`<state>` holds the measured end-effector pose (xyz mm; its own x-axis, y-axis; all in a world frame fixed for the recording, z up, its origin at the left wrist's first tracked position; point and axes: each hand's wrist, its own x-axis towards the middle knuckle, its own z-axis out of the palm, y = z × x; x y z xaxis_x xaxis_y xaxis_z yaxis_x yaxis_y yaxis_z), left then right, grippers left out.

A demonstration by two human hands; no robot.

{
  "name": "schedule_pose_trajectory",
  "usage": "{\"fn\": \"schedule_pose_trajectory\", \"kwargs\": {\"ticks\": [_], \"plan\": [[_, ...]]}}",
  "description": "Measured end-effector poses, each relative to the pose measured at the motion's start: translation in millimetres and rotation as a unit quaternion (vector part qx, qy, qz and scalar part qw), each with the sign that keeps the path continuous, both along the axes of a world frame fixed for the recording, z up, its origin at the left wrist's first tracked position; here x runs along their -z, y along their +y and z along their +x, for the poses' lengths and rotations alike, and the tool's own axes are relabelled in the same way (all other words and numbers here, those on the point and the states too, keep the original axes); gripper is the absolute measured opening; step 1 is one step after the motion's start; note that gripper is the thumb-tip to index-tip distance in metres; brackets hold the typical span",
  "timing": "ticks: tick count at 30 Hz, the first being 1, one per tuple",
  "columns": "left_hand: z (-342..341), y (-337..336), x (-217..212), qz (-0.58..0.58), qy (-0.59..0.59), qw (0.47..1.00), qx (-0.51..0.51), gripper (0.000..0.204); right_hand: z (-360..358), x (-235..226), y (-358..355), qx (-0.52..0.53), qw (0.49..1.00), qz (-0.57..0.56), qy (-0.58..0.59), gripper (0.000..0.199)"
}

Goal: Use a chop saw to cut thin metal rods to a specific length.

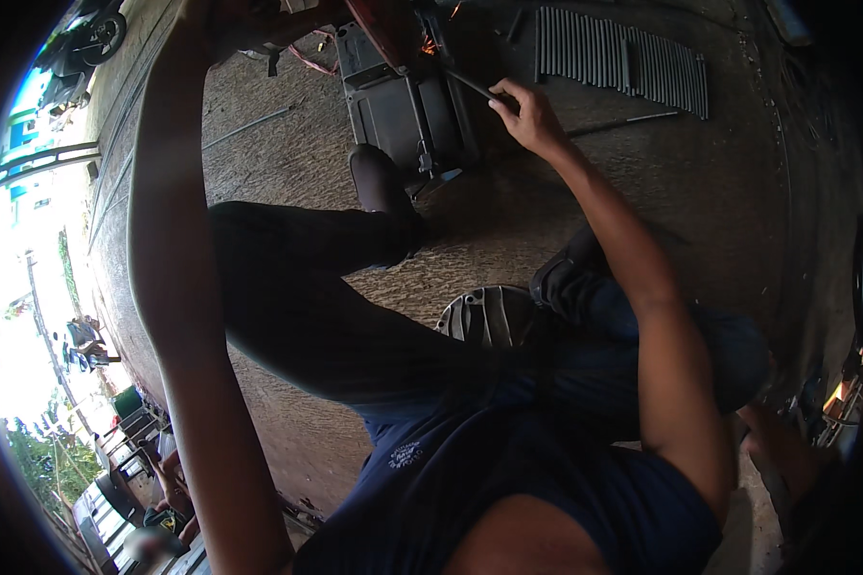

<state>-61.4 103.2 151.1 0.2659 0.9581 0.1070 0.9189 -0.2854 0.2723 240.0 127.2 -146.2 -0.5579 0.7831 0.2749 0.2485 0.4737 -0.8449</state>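
Note:
My right hand [529, 117] pinches one end of a thin metal rod [470, 84] between thumb and fingers. The rod's other end reaches the cut-off saw [393, 96], a dark machine on the floor with a red upper part [379, 34]. Orange sparks [429, 45] fly where rod and saw meet. My left arm stretches up the left side. At the top edge, my left hand [222, 27] is in shadow beside the saw's upper part, and its fingers do not show clearly.
Many short metal rods [585, 48] lie side by side at the upper right, with one across them. Longer thin rods [249, 126] lie on the floor. A shoe [379, 182] is close to the saw's base. A round ribbed metal piece [489, 316] sits between my legs.

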Motion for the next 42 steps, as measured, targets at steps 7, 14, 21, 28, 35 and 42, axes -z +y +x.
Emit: {"fn": "schedule_pose_trajectory", "kwargs": {"ticks": [7, 14, 21, 28, 35, 42], "plan": [[8.4, -3.4, -1.1, 0.058, 0.019, 0.996, 0.067, 0.046, 3.4, -5.3, -1.8, -0.008, 1.000, 0.005, 0.001, 0.015], [15.3, -0.1, -3.4, 0.113, -0.008, 0.980, 0.165, 0.047, 5.0, -7.0, -4.6, -0.011, 1.000, -0.006, 0.011, 0.019], [16.8, -6.3, -6.9, 0.072, 0.045, 0.995, 0.059, 0.048, 6.9, -10.1, -3.4, -0.026, 0.999, -0.043, 0.000, 0.019], [18.8, -2.2, -4.9, 0.105, 0.026, 0.988, 0.110, 0.049, 6.1, -4.1, -3.8, -0.038, 0.998, -0.044, 0.035, 0.019], [15.7, -2.2, -1.3, 0.083, 0.038, 0.993, 0.077, 0.052, 7.7, -9.1, -4.7, -0.058, 0.992, -0.111, 0.009, 0.017], [11.5, 0.4, -2.2, 0.105, 0.045, 0.984, 0.137, 0.049, 9.4, -11.0, -5.2, -0.062, 0.988, -0.139, -0.004, 0.016]]}}
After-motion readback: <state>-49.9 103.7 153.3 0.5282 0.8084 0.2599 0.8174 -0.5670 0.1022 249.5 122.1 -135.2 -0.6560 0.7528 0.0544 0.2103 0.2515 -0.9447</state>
